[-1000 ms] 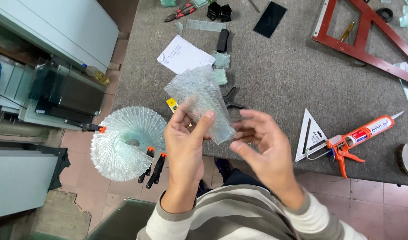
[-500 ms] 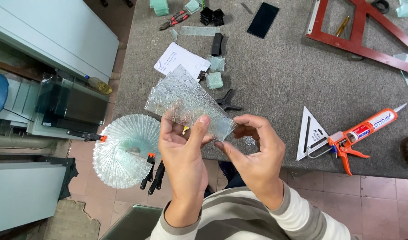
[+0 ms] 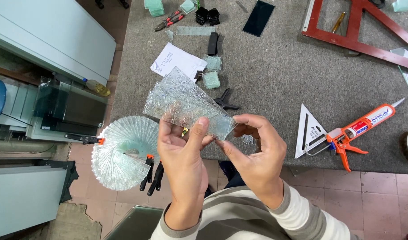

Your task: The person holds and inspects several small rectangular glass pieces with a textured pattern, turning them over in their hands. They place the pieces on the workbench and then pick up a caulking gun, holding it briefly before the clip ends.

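So both hands are pinched shut on the fanned textured glass strips (image 3: pixel 186 104), left hand (image 3: pixel 181 151) thumb on top, right hand (image 3: pixel 255 149) steadying the near-right end, held just above the grey desk (image 3: pixel 275 75), probably so they stay aligned.

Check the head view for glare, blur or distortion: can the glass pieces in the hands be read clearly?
Head view: even, soft light with faint shadows; the textured glass strips are sharp, pattern legible, no strong glare. Left hand and right hand are crisp, no motion blur. Wide-angle bending shows at the table edge.
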